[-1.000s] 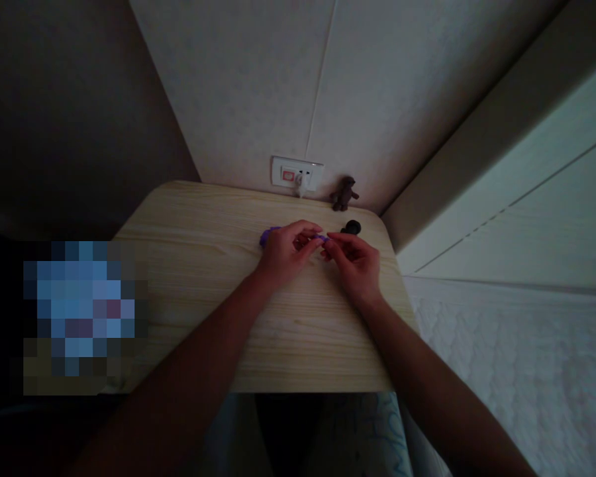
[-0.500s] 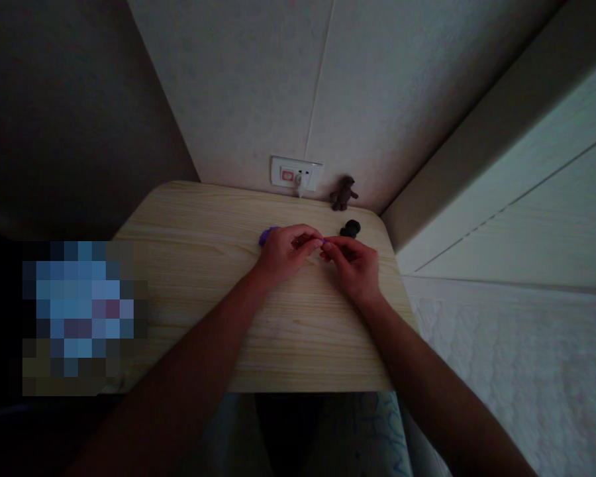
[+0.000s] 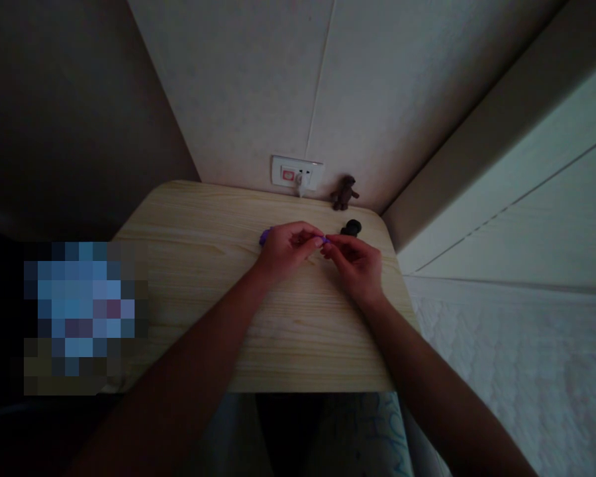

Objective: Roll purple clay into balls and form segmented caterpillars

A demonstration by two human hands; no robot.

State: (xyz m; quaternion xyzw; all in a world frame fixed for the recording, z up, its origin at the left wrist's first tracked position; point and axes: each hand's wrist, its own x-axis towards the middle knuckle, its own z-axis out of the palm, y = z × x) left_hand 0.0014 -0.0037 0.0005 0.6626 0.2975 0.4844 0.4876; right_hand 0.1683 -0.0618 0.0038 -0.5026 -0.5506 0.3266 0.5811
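Note:
Between my fingertips is a small purple piece of what looks like modelling clay (image 3: 326, 240). My left hand (image 3: 289, 252) pinches its left side with thumb and forefinger. From the other side, my right hand (image 3: 358, 266) is closed on it too, and the two hands nearly meet. A larger purple lump (image 3: 264, 237) lies just behind my left hand, partly hidden by it. Beyond my right hand sits a black rounded lump (image 3: 351, 228). A small dark brown figure (image 3: 345, 193) with arms and legs stands upright at the back, near the wall.
The hands are over a light wooden tabletop (image 3: 189, 252) with rounded corners. On the wall behind is a socket panel (image 3: 281, 171) with a white plug (image 3: 302, 183) in it. A pixelated patch (image 3: 79, 305) covers the left side. Right of the table lies white quilted bedding (image 3: 516, 358).
Both hands keep their pinch in nearly the same place. More of the purple piece shows between the fingertips, and my right hand has shifted very slightly to the right.

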